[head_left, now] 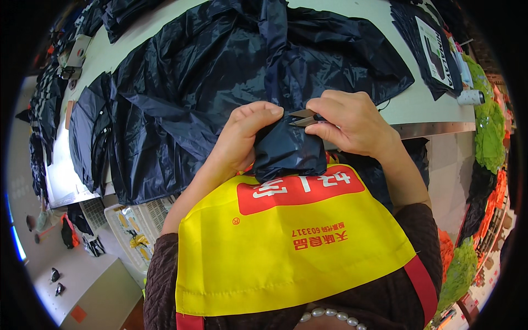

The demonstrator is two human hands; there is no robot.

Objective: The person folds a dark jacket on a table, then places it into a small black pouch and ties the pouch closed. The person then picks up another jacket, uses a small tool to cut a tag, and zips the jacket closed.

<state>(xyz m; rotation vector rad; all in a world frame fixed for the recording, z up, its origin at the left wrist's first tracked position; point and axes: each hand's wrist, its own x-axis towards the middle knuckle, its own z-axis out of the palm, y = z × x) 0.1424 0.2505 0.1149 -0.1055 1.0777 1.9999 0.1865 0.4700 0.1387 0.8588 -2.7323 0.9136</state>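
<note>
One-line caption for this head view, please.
Left hand pinches dark navy fabric while right hand holds small snips to it, above a yellow apron.

Pale worktable with metal edge above light floor.

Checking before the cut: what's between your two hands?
Head view: the snips' blades and a bunched fold of dark fabric lie between left hand and right hand.

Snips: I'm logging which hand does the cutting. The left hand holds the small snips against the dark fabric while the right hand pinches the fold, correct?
Not quite: the hands are swapped. In the head view the right hand holds the snips, and the left hand pinches the fold of dark fabric. The rest stands.
</note>
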